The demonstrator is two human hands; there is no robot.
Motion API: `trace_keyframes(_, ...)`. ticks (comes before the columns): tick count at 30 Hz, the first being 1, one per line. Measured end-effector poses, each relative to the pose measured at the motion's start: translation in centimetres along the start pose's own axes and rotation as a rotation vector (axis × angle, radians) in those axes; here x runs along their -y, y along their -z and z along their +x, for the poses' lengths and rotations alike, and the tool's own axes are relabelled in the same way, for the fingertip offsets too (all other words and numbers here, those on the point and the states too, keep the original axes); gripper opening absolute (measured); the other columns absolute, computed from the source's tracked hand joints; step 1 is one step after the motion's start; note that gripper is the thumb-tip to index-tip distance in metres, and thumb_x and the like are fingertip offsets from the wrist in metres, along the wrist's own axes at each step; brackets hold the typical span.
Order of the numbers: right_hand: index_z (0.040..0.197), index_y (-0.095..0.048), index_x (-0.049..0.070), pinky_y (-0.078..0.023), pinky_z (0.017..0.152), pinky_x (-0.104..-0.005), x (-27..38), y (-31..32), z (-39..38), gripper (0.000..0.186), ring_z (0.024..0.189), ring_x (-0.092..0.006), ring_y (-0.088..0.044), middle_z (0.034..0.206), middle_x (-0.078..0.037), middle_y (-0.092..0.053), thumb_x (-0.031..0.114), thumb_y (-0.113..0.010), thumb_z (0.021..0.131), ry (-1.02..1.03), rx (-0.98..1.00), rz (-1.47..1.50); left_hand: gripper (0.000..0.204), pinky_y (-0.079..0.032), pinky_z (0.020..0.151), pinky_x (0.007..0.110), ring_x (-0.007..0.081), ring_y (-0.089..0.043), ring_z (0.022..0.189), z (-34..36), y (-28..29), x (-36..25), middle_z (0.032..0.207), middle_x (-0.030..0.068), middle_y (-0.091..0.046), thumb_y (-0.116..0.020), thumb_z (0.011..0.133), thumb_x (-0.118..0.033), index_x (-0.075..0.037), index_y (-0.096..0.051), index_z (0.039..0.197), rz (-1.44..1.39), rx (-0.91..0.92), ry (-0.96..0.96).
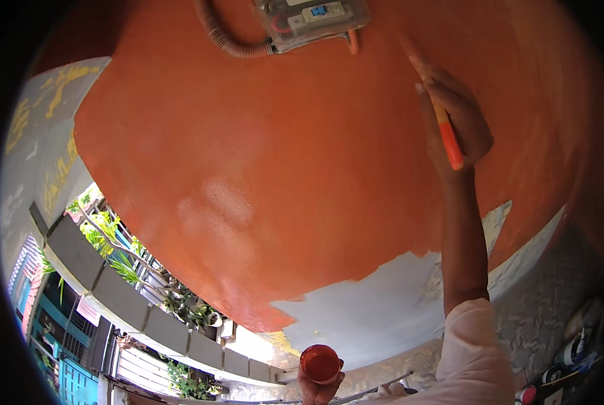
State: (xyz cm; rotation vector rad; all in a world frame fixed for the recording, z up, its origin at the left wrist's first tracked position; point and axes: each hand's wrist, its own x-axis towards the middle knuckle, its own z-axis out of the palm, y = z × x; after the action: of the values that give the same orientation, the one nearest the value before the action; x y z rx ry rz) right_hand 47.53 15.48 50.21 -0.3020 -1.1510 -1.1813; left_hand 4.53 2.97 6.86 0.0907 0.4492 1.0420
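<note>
My right hand [456, 121] is raised against an orange-painted wall [282, 155] and grips a paintbrush [444, 125] with an orange handle; its tip touches the wall just right of an electrical box [312, 20]. Low in the view, my left hand [317, 388] holds a small round cup of orange paint [319, 363]. A grey, unpainted patch of wall [376, 307] lies below the orange area, between the two hands.
A ribbed grey conduit [224, 37] curves into the electrical box at the top. At the left a ledge with dark planters and green plants [113, 256] runs along the wall. Several cans and bottles [572, 358] stand at the lower right.
</note>
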Motion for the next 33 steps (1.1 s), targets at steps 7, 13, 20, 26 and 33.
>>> trace_keyframes(7, 0.102, -0.073, 0.000, -0.066, 0.100, -0.0412, -1.6, -0.8, -1.8, 0.017, 0.116, -0.0360, -0.076, 0.121, -0.014, -0.078, -0.001, -0.078, 0.085, 0.175, 0.377, -0.155, 0.055, -0.061, 0.078, 0.049, 0.0397, -0.066, 0.108, 1.0, -0.6, 0.2, 0.119, 0.0189, -0.072, -0.059, 0.098, -0.052, -0.009, -0.071, 0.130, 0.021, 0.014, 0.022)
trace_keyframes(13, 0.100, -0.073, 0.002, -0.066, 0.100, -0.0409, 2.1, 2.2, -3.6, 0.016, 0.117, -0.0334, -0.076, 0.122, -0.014, -0.077, 0.000, -0.079, 0.085, 0.196, 0.344, -0.107, 0.054, -0.061, 0.078, 0.050, 0.0399, -0.065, 0.109, 1.0, -1.1, 0.7, 0.119, 0.0186, -0.071, -0.058, 0.099, -0.052, -0.009, -0.070, 0.130, 0.008, 0.032, 0.031)
trace_keyframes(20, 0.099, -0.070, 0.003, -0.066, 0.093, -0.0388, -1.6, -0.4, -0.9, 0.022, 0.114, -0.0357, -0.075, 0.126, -0.015, -0.075, 0.000, -0.081, 0.080, 0.185, 0.326, -0.143, 0.054, -0.061, 0.079, 0.049, 0.0388, -0.065, 0.109, 0.2, -3.7, 0.9, 0.121, 0.0183, -0.071, -0.057, 0.100, -0.052, -0.010, -0.070, 0.131, -0.018, 0.035, 0.057)
trace_keyframes(26, 0.105, -0.071, 0.001, -0.069, 0.092, -0.0409, 9.5, 1.2, -7.0, 0.019, 0.111, -0.0332, -0.077, 0.125, -0.020, -0.075, -0.006, -0.080, 0.090, 0.150, 0.536, 0.110, 0.058, -0.061, 0.080, 0.052, 0.0407, -0.066, 0.114, 0.1, -2.3, 1.4, 0.127, 0.0163, -0.071, -0.059, 0.100, -0.058, -0.013, -0.068, 0.136, -0.070, 0.064, 0.098)
trace_keyframes(33, 0.107, -0.072, -0.002, -0.062, 0.081, -0.0316, 6.6, 9.7, -9.5, 0.020, 0.095, -0.0144, -0.073, 0.103, -0.008, -0.077, 0.004, -0.086, 0.093, -1.014, 0.238, 0.150, 0.056, -0.063, 0.080, 0.049, 0.0378, -0.065, 0.110, -0.9, -3.8, 1.5, 0.125, 0.0186, -0.070, -0.060, 0.100, -0.054, -0.011, -0.069, 0.133, -0.029, 0.022, 0.066)
